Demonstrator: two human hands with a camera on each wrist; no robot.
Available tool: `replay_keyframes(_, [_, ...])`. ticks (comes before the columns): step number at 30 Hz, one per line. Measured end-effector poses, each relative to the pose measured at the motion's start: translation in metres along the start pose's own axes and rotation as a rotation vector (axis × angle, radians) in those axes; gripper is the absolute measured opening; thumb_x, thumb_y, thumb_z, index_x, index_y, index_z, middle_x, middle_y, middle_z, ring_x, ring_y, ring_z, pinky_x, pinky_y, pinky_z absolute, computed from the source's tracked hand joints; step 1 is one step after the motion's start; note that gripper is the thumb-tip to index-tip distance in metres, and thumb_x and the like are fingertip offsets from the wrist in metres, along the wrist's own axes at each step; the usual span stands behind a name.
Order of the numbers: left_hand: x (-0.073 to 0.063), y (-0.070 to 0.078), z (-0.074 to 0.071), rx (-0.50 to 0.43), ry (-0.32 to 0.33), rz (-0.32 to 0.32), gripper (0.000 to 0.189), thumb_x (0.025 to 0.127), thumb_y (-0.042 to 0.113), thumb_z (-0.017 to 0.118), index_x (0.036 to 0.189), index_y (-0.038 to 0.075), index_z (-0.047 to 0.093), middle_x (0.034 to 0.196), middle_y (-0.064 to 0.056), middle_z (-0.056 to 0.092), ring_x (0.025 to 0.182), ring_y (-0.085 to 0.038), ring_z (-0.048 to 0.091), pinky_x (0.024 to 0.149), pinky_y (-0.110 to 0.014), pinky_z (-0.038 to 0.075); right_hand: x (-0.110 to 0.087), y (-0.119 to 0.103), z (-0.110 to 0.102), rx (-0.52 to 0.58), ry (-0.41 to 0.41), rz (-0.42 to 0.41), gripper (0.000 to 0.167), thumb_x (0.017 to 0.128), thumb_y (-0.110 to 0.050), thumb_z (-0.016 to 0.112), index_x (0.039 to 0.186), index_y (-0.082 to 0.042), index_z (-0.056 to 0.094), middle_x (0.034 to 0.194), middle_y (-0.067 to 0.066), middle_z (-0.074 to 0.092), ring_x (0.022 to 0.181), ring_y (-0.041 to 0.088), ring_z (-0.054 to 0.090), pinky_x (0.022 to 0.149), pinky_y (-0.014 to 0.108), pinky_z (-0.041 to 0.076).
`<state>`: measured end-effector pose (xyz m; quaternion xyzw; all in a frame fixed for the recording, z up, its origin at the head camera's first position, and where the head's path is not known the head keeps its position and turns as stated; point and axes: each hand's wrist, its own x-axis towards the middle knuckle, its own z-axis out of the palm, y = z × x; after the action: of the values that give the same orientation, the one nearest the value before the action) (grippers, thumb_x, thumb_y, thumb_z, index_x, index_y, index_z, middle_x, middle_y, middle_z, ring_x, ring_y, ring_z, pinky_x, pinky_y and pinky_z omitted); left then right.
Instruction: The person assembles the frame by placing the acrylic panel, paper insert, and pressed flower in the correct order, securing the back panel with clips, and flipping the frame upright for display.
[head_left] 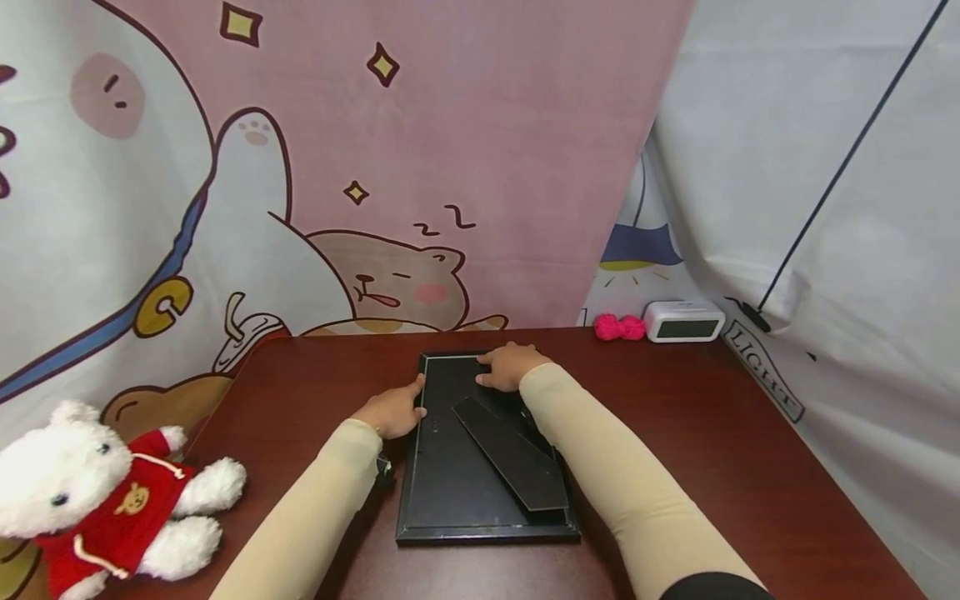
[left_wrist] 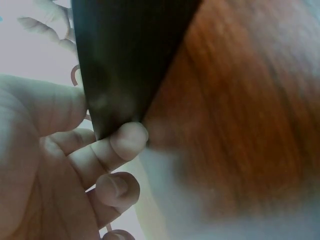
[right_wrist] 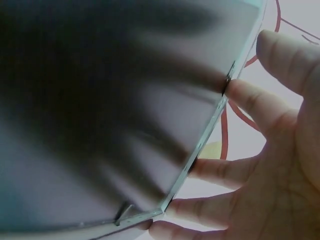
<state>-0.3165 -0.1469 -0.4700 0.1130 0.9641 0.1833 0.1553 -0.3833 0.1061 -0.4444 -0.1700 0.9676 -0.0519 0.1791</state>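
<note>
A black picture frame (head_left: pixel 442 492) lies back side up on the brown table, its easel stand (head_left: pixel 513 458) slanting across the backing. My left hand (head_left: pixel 390 411) grips the frame's left side. In the left wrist view the thumb and curled fingers (left_wrist: pixel 129 140) close around a dark edge of the frame (left_wrist: pixel 127 55). At the upper right, my right hand (head_left: pixel 513 367) rests against the frame. Its fairly straight fingertips (right_wrist: pixel 237 90) touch the outer edge in the right wrist view, with the thumb apart from the edge. A small metal tab (right_wrist: pixel 125 212) shows along the inner rim.
A white plush toy (head_left: pixel 112 500) in a red top sits at the left. Along the back right of the table (head_left: pixel 750 475) stand a white digital clock (head_left: pixel 684 322) and a pink bow-like thing (head_left: pixel 619 327). A printed cartoon cloth (head_left: pixel 525 150) hangs behind.
</note>
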Motion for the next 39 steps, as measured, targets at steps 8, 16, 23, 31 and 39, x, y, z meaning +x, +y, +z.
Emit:
replay_keyframes(8, [0.001,-0.003,0.000,0.011,-0.010,-0.002,0.071,0.109,0.027,0.057,0.169,0.012,0.022,0.167,-0.018,0.039,0.148,-0.041,0.045,0.117,-0.063,0.037,0.000,-0.006,-0.005,0.024,-0.022,0.001,0.059,0.107,-0.052,0.055,0.160,-0.029,0.047,0.166,0.010,0.044,0.160,0.041,0.023,0.124,0.071,0.015])
replay_keyframes(16, [-0.001,-0.004,0.002,-0.017,-0.016,-0.004,0.072,0.109,0.026,0.057,0.169,0.012,0.021,0.168,-0.018,0.037,0.150,-0.043,0.043,0.118,-0.063,0.035,0.002,-0.006,-0.003,0.002,-0.024,-0.009,0.059,0.107,-0.052,0.055,0.160,-0.028,0.049,0.165,0.008,0.045,0.159,0.039,0.025,0.123,0.070,0.018])
replay_keyframes(23, [0.001,-0.005,0.005,-0.020,-0.017,-0.006,0.072,0.110,0.028,0.056,0.170,0.015,0.019,0.169,-0.016,0.036,0.150,-0.041,0.043,0.118,-0.063,0.036,0.001,0.004,0.000,0.031,-0.046,-0.001,0.067,0.103,-0.056,0.060,0.163,-0.033,0.042,0.169,0.012,0.039,0.160,0.042,0.022,0.125,0.068,0.017])
replay_keyframes(31, [0.000,-0.002,0.006,-0.038,-0.014,0.012,0.072,0.110,0.027,0.056,0.170,0.014,0.019,0.169,-0.015,0.036,0.150,-0.040,0.044,0.118,-0.062,0.037,-0.006,0.015,-0.006,0.080,-0.063,-0.014,0.074,0.101,-0.061,0.060,0.165,-0.028,0.040,0.171,0.015,0.033,0.161,0.036,0.024,0.127,0.062,0.018])
replay_keyframes(39, [-0.001,-0.006,0.006,-0.053,-0.006,0.034,0.073,0.110,0.026,0.056,0.170,0.010,0.018,0.169,-0.018,0.034,0.150,-0.041,0.043,0.118,-0.060,0.038,-0.006,0.044,-0.004,0.278,-0.047,-0.071,0.082,0.101,-0.058,0.063,0.167,-0.021,0.033,0.173,0.013,0.029,0.160,0.035,0.025,0.127,0.057,0.023])
